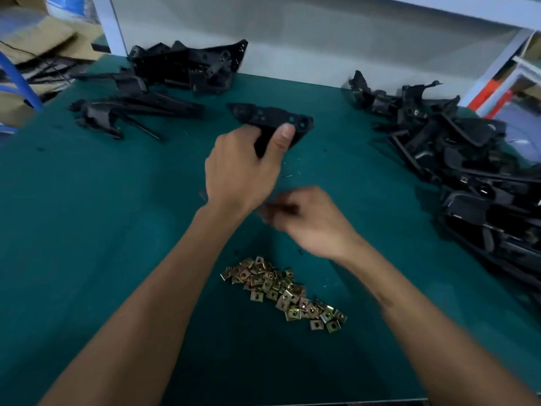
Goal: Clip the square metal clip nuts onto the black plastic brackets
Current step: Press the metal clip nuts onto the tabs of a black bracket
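The left hand [241, 168] reaches far forward, fingers and thumb curled tight. The right hand [310, 222] sits nearer, blurry, fingers bent.

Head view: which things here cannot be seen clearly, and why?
- Right hand: motion blur hides whether it holds a nut.
- Held bracket: left hand covers its lower part.
- Right bracket pile: cut off by the frame edge.

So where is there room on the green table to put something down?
Bare green mat fills the near left, below the left bracket pile, and the strip between the clip nuts and the right bracket pile. Crowded: both back corners, the right edge, and the middle, where the left hand grips a bracket.
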Tool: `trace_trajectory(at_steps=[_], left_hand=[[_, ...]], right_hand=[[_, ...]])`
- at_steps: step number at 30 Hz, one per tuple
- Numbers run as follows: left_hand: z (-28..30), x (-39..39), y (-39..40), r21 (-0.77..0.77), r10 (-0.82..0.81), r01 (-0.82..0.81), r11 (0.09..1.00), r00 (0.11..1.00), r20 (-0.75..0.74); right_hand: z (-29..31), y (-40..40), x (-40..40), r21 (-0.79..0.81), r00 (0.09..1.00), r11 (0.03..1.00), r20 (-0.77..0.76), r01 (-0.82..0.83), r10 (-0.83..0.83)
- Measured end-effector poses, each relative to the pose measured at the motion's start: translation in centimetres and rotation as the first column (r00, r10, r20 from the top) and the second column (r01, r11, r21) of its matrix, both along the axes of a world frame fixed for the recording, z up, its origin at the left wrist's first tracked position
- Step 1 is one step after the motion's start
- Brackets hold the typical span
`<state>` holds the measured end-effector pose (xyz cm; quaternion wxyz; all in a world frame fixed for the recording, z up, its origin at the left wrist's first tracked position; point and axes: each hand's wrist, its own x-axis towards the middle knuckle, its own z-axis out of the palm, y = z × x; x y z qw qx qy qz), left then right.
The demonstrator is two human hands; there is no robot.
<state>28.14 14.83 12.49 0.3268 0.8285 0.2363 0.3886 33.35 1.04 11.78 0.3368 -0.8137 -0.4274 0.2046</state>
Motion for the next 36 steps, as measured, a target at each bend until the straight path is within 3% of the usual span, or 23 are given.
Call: trace_trajectory(at_steps=[6,17,20,22,25,27,29,33,36], left_hand=[[-2.4,0.5,0.2,0.34,0.089,0.019,0.94,0.95,-0.299],[-5.4,0.9,1.2,0.472,0.191,-0.013,0.882,0.924,-0.33],[-6.1,1.0,1.3,0.47,0.154,0.006,0.883,0.941,-0.302],[-6.3,1.0,1.5,0.463,0.125,0.02,0.886,0.952,-0.28],[-6.5,1.2,1.8,0.441,0.06,0.077,0.894,0.956,-0.288],[-6.6,1.2,1.8,0.437,0.025,0.111,0.893,0.955,-0.295],[-6.6,1.3,1.8,0.45,0.0,0.146,0.881,0.952,-0.307],[-6.6,1.4,1.6,0.492,-0.019,0.182,0.851,0.948,-0.319],[-6.6,1.5,1.6,0.515,-0.037,0.193,0.835,0.954,-0.298]], right_hand=[[-2.3,-6.5,-0.4,-0.065,0.995,0.994,0.048,-0.083,0.086],[-2.8,-7.0,-1.4,-0.061,0.982,0.987,0.106,-0.148,0.154],[-2.9,-6.9,-0.7,0.024,0.989,0.99,-0.058,-0.138,0.139],[-2.9,-5.9,0.6,0.249,0.957,0.967,-0.29,0.047,0.028],[-3.4,-3.2,3.8,0.463,0.765,0.722,-0.628,0.514,-0.142],[-3.5,-1.0,5.7,0.483,0.658,0.585,-0.743,0.652,-0.119],[-3.8,0.6,6.8,0.485,0.632,0.552,-0.769,0.679,-0.102],[-4.8,1.0,7.1,0.538,0.687,0.628,-0.727,0.562,0.007],[-4.9,0.5,7.7,0.552,0.681,0.648,-0.729,0.525,0.07]])
